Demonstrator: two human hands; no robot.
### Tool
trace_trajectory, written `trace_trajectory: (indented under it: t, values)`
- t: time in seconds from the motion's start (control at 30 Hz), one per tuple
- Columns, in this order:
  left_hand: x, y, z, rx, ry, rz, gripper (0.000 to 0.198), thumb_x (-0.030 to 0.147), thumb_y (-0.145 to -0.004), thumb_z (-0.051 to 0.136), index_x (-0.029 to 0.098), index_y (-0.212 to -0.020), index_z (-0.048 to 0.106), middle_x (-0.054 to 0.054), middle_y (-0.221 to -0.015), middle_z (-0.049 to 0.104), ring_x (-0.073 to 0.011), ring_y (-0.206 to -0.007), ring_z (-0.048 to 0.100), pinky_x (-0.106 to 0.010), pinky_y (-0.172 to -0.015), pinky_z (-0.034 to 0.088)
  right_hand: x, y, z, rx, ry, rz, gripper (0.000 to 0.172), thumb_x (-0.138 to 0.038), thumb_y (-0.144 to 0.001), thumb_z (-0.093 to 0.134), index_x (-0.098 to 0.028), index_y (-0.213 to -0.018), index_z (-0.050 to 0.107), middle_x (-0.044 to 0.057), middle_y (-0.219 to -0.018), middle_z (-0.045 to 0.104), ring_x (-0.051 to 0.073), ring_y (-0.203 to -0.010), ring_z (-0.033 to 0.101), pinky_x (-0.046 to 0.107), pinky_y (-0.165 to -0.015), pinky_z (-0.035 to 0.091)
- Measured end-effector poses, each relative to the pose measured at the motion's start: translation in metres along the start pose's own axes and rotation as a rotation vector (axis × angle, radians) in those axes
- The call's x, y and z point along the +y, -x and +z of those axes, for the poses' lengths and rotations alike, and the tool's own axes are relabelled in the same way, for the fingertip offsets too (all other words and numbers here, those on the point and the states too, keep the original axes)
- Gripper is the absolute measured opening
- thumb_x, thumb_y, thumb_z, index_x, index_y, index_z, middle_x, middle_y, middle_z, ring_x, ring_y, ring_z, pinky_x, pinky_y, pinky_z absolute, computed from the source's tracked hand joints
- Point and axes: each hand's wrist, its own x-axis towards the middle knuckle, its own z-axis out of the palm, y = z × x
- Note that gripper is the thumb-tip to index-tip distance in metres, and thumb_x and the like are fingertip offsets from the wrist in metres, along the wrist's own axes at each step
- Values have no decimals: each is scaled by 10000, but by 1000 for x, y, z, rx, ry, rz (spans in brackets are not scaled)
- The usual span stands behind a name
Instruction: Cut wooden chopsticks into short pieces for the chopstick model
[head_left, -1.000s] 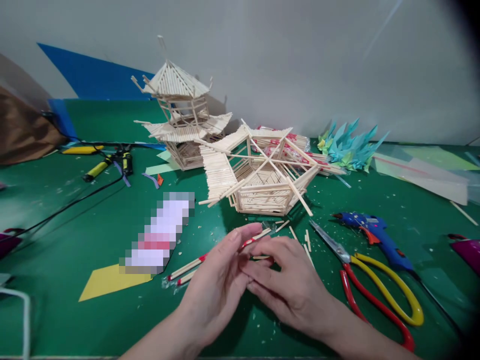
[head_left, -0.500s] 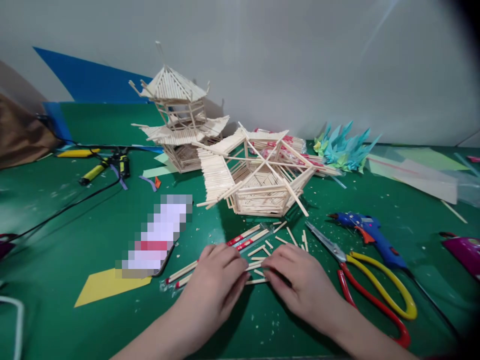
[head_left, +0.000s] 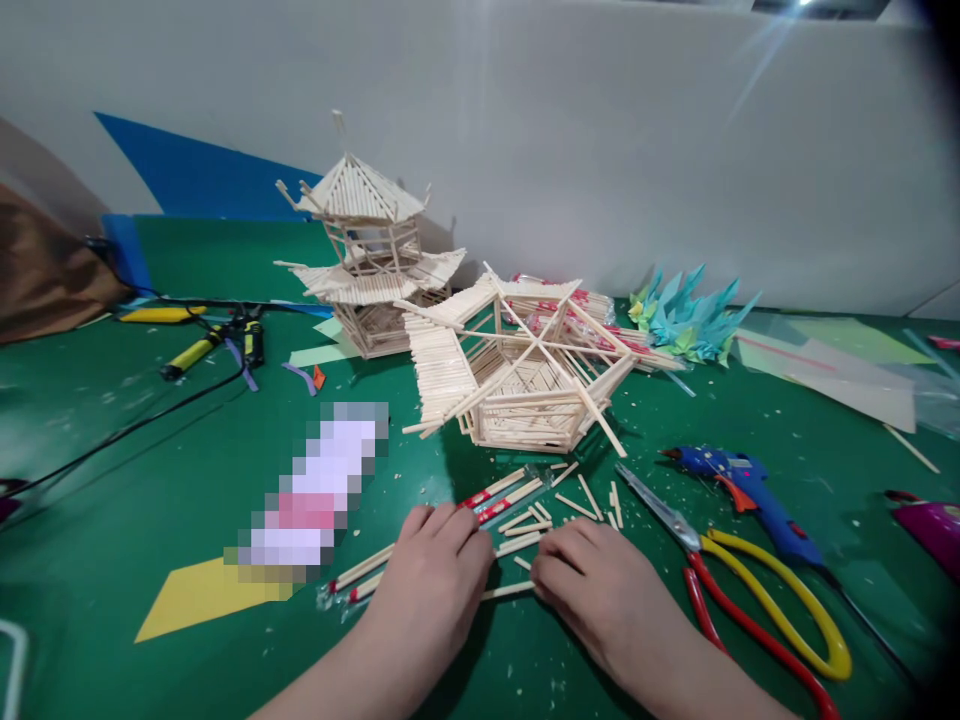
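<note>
My left hand (head_left: 435, 590) and my right hand (head_left: 607, 600) rest palm down on the green table, fingers curled over loose wooden sticks (head_left: 517, 545). A single stick (head_left: 506, 592) lies between the two hands, with fingertips of both touching its ends. Wrapped chopsticks with red print (head_left: 499, 495) lie just beyond my fingers. Further back stands a hexagonal stick structure (head_left: 525, 375) with a partly laid roof, and behind it a finished two-tier stick pagoda (head_left: 367, 255).
Red-and-yellow scissors (head_left: 750, 590) and a blue glue gun (head_left: 742, 485) lie to the right. A yellow paper piece (head_left: 199, 600) lies left, yellow-handled tools (head_left: 202, 345) and a black cable further left. Teal paper cranes (head_left: 694, 315) and paper sheets (head_left: 840, 365) sit at the back right.
Both hands came down from holding a wrapped chopstick in the air to lying flat on the loose sticks on the table. The camera view shifted slightly.
</note>
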Motion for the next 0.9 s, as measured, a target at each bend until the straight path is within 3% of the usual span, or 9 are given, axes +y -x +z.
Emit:
trace_trajectory:
  t: [0.1, 0.23, 0.4, 0.6, 0.77, 0.9]
  values:
    - [9, 0, 0, 11, 140, 71, 257, 156, -858, 326, 160, -797, 576, -77, -768, 594, -210, -708, 511, -355, -667, 366, 0, 4, -10, 7, -93, 26, 140, -187, -864, 432, -206, -831, 566, 13, -753, 602, 157, -695, 492, 279, -630, 348]
    - [13, -4, 3, -57, 274, 81, 218, 114, -817, 349, 153, -760, 556, -71, -723, 609, -185, -625, 527, -276, -563, 382, 6, 4, -21, 76, -228, 60, 145, -208, -857, 439, -207, -830, 582, 12, -763, 618, 150, -706, 514, 268, -643, 369]
    - [6, -20, -8, 56, 493, -107, 266, 191, -870, 320, 165, -730, 545, -46, -698, 588, -163, -622, 519, -252, -576, 386, 27, -2, -28, 211, -247, 386, 167, -236, -860, 414, -210, -875, 578, 21, -819, 604, 152, -769, 542, 254, -687, 398]
    - [5, -41, -6, 191, 943, -226, 223, 277, -860, 388, 161, -772, 557, -6, -690, 567, -141, -653, 515, -210, -590, 399, 19, -21, -22, -120, 15, 397, 83, -218, -791, 478, -207, -792, 560, 21, -771, 609, 171, -700, 556, 250, -597, 377]
    - [-2, -38, 14, 285, 974, -271, 196, 240, -851, 402, 147, -838, 575, -14, -732, 581, -145, -688, 527, -221, -645, 404, 9, -34, -18, -182, 95, 374, 112, -131, -743, 457, -181, -775, 552, 55, -770, 623, 195, -727, 581, 266, -621, 369]
    - [-8, -35, 19, 291, 961, -304, 196, 238, -847, 409, 149, -866, 582, -16, -745, 599, -147, -686, 533, -225, -644, 401, 10, -38, -19, -199, 126, 375, 108, -106, -714, 460, -173, -744, 539, 66, -750, 633, 204, -706, 592, 268, -601, 374]
